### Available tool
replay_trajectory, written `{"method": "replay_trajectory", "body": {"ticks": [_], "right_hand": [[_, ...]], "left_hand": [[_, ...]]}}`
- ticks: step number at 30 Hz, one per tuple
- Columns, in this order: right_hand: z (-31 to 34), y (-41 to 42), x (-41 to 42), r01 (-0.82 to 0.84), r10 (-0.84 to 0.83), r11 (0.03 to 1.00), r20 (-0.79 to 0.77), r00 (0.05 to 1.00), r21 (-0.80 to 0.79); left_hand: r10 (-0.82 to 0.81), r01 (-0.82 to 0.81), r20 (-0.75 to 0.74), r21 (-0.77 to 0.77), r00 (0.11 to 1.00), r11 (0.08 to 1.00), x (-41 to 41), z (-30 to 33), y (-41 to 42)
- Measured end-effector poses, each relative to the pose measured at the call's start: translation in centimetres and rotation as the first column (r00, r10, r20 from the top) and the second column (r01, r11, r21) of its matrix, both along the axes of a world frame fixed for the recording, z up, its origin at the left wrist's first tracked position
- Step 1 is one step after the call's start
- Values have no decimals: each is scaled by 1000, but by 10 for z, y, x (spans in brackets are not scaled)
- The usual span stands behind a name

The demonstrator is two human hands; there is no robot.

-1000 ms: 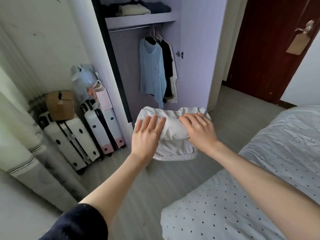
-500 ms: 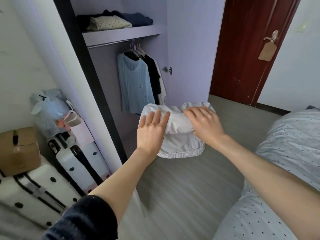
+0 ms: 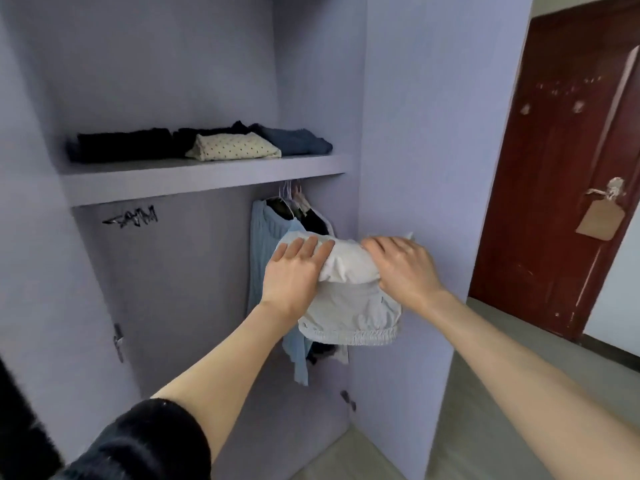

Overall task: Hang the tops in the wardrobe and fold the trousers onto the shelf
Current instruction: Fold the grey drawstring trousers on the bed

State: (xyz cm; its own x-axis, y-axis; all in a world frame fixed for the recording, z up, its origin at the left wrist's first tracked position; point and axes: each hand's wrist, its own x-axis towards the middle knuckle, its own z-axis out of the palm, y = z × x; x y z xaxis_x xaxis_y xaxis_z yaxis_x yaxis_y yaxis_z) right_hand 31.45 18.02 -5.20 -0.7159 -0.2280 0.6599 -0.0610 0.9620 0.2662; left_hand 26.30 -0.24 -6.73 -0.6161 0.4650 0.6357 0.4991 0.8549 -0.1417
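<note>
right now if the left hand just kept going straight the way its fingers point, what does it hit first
Probably the hanging tops. The left hand holds the folded white trousers, fingers pointing up and right toward the black top beside the light blue top. The shelf sits higher. Depth is unclear from one view.

Lilac wardrobe [image 3: 398,133], white trousers [image 3: 349,303], cream dotted folded garment [image 3: 235,147].
</note>
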Motion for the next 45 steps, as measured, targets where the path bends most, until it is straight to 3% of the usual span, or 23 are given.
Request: {"method": "replay_trajectory", "body": {"ticks": [8,14,20,22,26,29,31,33,35,38,40,43,45], "right_hand": [[106,38,-176,-102,104,994,-31,994,46],[197,-10,-291,-191,208,977,-226,952,94],[252,-82,-378,-279,317,947,-354,880,156],[270,-115,-407,-329,379,925,-444,812,189],[306,-185,-464,-399,446,881,-733,514,256],[321,-227,-490,-457,441,850,-829,345,262],[314,-247,-505,-521,461,813,-835,300,261],[284,-264,-519,-557,525,781,-780,342,281],[246,-276,-522,-579,603,766,-627,494,280],[204,-285,-512,-617,643,765,-162,749,182],[195,-285,-505,-650,648,753,58,759,103],[191,-276,-496,-732,727,681,96,680,26],[189,-266,-495,-791,780,609,234,580,-69]], "left_hand": [[174,-173,-156,20,972,985,-145,103,30],[282,-266,-321,94,904,959,-233,194,-18],[393,-377,-416,122,820,918,-299,246,-85],[419,-393,-443,155,793,907,-319,263,-112],[471,-448,-580,195,665,873,-354,299,-172],[498,-500,-689,223,527,837,-372,311,-207],[549,-567,-666,224,505,792,-381,302,-225],[640,-671,-544,177,543,720,-386,274,-242],[704,-726,-384,114,597,678,-387,236,-256],[728,-731,-141,34,671,681,-379,187,-266],[706,-706,-20,27,708,708,-371,176,-270],[673,-676,77,36,736,736,-357,175,-267],[632,-644,164,26,757,765,-348,174,-263]]}}
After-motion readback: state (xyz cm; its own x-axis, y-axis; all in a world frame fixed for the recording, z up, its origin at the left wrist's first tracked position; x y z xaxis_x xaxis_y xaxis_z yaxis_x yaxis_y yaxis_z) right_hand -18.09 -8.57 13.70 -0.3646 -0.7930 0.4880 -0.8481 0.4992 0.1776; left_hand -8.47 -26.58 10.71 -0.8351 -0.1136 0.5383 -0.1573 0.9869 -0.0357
